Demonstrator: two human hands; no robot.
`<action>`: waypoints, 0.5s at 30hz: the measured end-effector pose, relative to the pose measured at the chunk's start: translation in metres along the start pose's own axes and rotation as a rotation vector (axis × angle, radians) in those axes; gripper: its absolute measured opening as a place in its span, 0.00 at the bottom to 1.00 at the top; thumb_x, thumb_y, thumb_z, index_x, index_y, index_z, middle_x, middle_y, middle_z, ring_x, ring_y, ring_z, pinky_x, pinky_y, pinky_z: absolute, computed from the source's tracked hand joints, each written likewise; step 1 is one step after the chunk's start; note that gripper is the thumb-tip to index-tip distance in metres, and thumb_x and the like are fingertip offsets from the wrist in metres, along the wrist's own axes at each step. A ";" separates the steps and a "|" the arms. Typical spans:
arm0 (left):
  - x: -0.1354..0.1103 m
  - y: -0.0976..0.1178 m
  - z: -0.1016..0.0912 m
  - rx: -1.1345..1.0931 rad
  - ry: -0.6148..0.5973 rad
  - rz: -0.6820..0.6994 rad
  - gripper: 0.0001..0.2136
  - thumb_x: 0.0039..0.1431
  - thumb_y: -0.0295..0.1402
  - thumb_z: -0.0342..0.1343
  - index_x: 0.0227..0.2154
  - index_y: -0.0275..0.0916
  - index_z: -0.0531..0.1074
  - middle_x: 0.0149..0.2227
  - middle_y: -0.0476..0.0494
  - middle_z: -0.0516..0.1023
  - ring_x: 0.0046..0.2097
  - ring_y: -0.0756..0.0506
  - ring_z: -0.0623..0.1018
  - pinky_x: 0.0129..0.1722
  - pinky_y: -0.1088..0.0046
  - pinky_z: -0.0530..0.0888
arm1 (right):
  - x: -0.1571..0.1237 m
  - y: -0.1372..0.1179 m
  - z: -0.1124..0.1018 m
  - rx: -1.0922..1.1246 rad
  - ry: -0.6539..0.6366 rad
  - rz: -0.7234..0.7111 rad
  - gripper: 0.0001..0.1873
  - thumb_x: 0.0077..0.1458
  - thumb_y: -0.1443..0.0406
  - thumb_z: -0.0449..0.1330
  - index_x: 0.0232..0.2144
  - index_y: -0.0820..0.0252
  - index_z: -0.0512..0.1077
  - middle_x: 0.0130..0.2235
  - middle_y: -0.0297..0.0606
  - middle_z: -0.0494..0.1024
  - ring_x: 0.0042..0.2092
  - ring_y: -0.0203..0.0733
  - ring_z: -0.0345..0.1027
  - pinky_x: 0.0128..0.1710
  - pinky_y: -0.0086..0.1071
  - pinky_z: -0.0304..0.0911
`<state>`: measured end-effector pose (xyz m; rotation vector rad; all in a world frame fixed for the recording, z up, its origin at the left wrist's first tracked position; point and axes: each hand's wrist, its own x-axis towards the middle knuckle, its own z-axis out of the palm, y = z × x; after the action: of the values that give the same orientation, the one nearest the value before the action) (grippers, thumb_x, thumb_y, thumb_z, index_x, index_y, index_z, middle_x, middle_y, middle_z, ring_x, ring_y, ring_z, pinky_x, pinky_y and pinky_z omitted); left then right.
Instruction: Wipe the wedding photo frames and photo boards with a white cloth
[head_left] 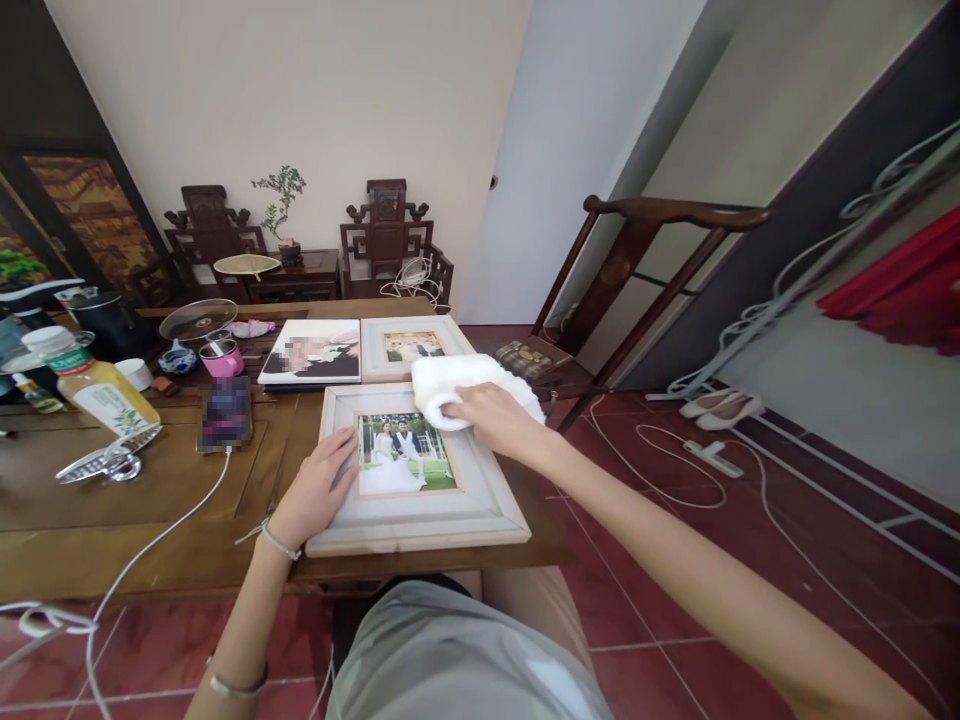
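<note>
A white picture frame (495,505) with a photo of two people lies flat near the table's front edge. My left hand (316,482) rests on its left border, fingers stretched out and holding nothing. At the frame's far right corner my right hand (487,412) grips a folded white towel (450,375). The towel covers that corner and hangs past the table's right side. Just behind lie a second framed photo (375,335) and a white photo album (345,335), side by side.
On the wooden table (187,505) to the left are a phone (225,415) on a cable, a silver hair clip (112,460), a juice-like bottle (94,385) and a pink mug (221,357). A wooden chair (622,265) stands right; cables cross the red floor.
</note>
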<state>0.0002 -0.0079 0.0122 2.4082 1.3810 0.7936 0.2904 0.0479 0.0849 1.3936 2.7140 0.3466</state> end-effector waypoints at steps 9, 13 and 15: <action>0.001 0.000 0.000 -0.009 0.018 0.010 0.20 0.65 0.37 0.46 0.57 0.40 0.65 0.62 0.39 0.63 0.63 0.41 0.62 0.62 0.55 0.60 | -0.049 -0.045 -0.016 0.138 -0.041 -0.021 0.23 0.45 0.81 0.50 0.40 0.62 0.75 0.40 0.49 0.77 0.46 0.50 0.68 0.45 0.37 0.59; 0.000 0.000 0.001 -0.008 0.019 0.012 0.20 0.65 0.36 0.46 0.58 0.40 0.64 0.62 0.39 0.63 0.63 0.41 0.62 0.62 0.55 0.60 | -0.085 -0.060 -0.026 0.233 -0.100 -0.039 0.28 0.38 0.82 0.48 0.38 0.60 0.75 0.44 0.48 0.76 0.49 0.50 0.68 0.46 0.38 0.61; 0.000 -0.001 0.001 -0.009 0.020 0.014 0.19 0.65 0.36 0.46 0.57 0.40 0.64 0.62 0.39 0.63 0.63 0.41 0.62 0.62 0.55 0.61 | -0.102 -0.068 -0.032 0.293 -0.127 -0.068 0.30 0.36 0.82 0.47 0.37 0.58 0.75 0.44 0.46 0.77 0.49 0.49 0.68 0.46 0.38 0.62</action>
<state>0.0003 -0.0075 0.0113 2.4120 1.3664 0.8284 0.2908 -0.0783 0.0961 1.3262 2.7806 -0.1459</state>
